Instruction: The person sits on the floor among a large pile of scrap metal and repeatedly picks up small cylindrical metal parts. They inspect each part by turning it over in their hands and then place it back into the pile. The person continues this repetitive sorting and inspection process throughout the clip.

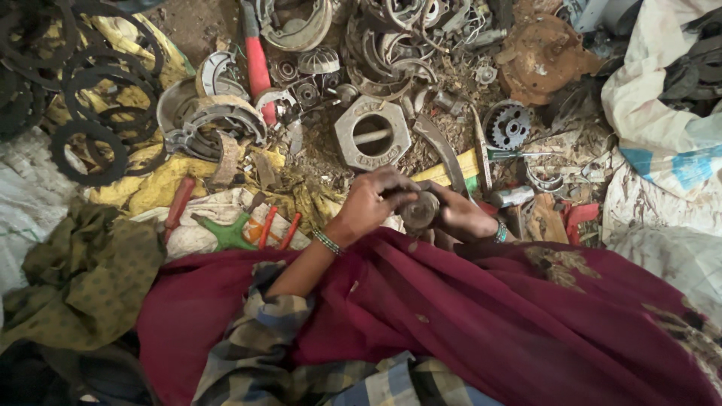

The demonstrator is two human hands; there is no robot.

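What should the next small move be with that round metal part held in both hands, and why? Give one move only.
Probably a small turn of the round metal part by the left hand while the right hand steadies it. Both hands already grip it from opposite sides above the maroon cloth, and no tool is in either hand, so working it by the fingers looks likeliest.
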